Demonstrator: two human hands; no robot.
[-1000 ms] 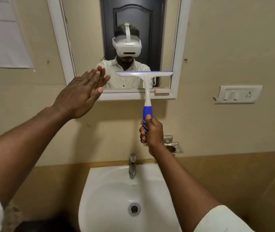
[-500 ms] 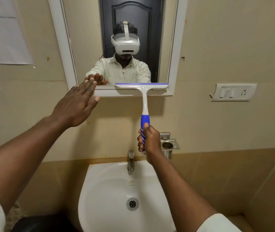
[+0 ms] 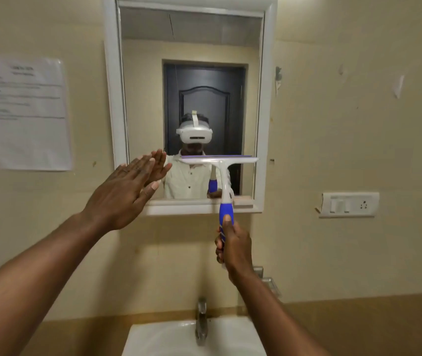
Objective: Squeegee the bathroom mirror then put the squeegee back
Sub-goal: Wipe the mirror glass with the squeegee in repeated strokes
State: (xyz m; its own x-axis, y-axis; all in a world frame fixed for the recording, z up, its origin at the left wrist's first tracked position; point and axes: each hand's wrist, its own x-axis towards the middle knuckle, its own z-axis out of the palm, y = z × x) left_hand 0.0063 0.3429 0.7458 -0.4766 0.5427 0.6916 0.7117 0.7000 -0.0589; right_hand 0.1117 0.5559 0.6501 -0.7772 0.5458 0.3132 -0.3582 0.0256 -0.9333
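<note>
Paper notice (image 3: 26,113) taped on wall at far left. Left hand (image 3: 125,194) raised flat, fingers straight and together, fingertips at mirror (image 3: 192,47) lower left corner. Squeegee (image 3: 220,176) upright, blade level against lower right glass. Right hand (image 3: 234,246) wrapped around blue handle, thumb on top. Tap (image 3: 201,322) above basin (image 3: 169,340) below. Switch plate (image 3: 348,204) on wall at right.

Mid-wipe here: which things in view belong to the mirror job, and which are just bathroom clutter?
Job:
squeegee, gripped by the right hand
mirror
left hand, raised flat near the mirror's lower left

Not part of it:
paper notice
switch plate
tap
washbasin
</note>
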